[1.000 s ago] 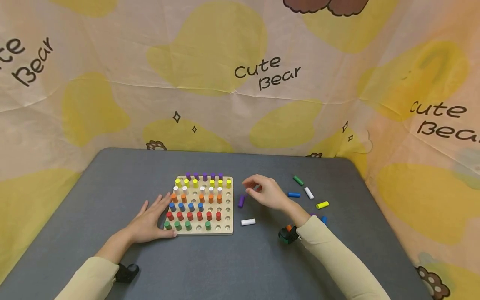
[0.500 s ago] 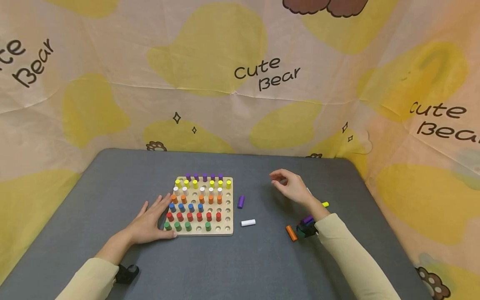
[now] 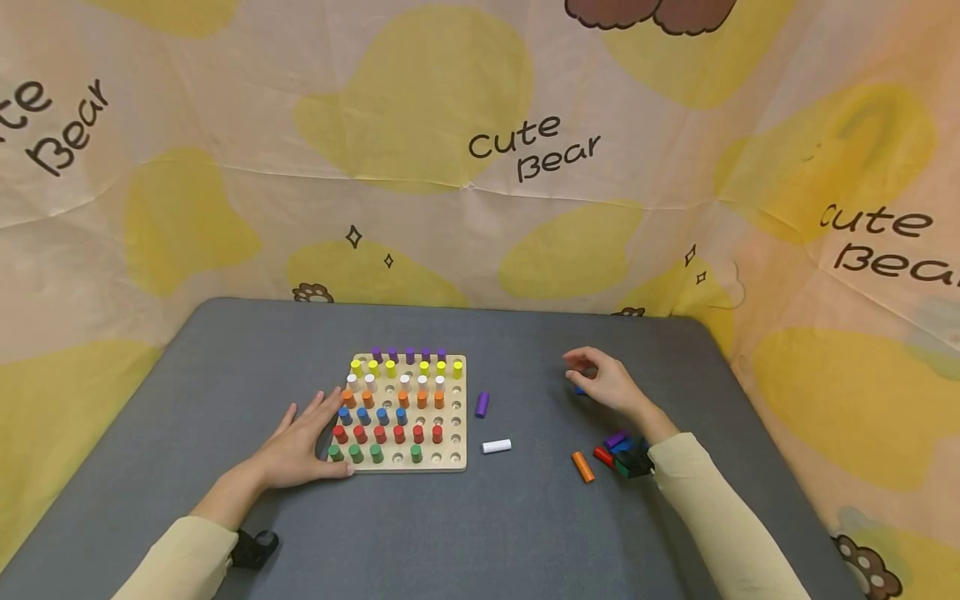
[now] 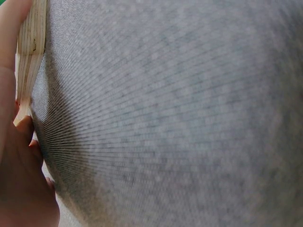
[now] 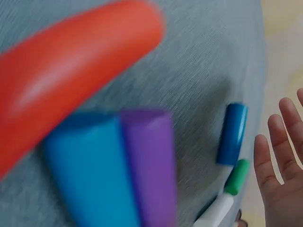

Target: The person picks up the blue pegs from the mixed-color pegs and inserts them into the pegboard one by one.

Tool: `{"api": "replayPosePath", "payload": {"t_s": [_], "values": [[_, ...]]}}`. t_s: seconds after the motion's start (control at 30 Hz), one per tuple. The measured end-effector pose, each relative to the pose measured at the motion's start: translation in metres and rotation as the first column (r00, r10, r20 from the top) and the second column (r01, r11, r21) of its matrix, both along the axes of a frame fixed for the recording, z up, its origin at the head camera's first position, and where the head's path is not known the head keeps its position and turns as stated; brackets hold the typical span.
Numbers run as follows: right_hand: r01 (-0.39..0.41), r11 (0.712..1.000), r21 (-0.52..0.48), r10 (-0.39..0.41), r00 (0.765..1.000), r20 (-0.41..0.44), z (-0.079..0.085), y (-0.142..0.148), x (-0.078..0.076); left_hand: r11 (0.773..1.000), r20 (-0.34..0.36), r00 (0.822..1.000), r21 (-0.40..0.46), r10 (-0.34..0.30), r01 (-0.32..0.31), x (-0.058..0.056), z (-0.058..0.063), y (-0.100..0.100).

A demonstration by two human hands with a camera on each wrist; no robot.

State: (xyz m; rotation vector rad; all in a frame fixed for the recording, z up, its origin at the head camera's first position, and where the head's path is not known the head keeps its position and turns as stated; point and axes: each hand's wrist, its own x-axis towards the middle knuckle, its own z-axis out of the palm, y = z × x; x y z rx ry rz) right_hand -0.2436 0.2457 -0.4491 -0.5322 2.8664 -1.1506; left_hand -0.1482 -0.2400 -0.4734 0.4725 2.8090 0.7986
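A light wooden pegboard (image 3: 442, 463) stands on the table, with rows of coloured pegs upright in its holes. My left hand (image 3: 300, 442) rests along the board's left edge, fingers spread and thumb at the near left corner; its fingers (image 4: 28, 184) show beside the wooden edge in the left wrist view. To the right, my right hand (image 3: 603, 385) hovers with loosely bent fingers over a blue peg (image 3: 581, 390), mostly covered by it. In the right wrist view that blue peg (image 5: 233, 134) lies apart from the fingers (image 5: 286, 156), which hold nothing visible.
Between board and right hand lie a purple peg (image 3: 482, 405) and a white peg (image 3: 497, 447). An orange peg (image 3: 582, 467) and a red peg (image 3: 603, 457) lie near the right wrist. The right wrist view also shows a green peg (image 5: 237, 177) and a white peg (image 5: 215, 210).
My right hand has moved right, away from the board, to over the blue peg. The orange and red pegs have come into sight. My left hand has stayed put.
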Motion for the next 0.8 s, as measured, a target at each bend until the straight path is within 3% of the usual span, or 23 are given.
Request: {"api": "replayPosePath", "payload": {"t_s": [0.4,0.8], "values": [[-0.008,0.999,0.047,0.006,0.999,0.045,-0.01,0.018,0.006,1.0,-0.003,1.0,-0.014,-0.001,0.001,-0.001,-0.002,0.0],[-0.019,0.992,0.124,0.017,1.0,0.015,-0.02,0.031,0.008,1.0,0.003,1.0,-0.011,-0.001,0.001,-0.001,-0.002,0.0]]}}
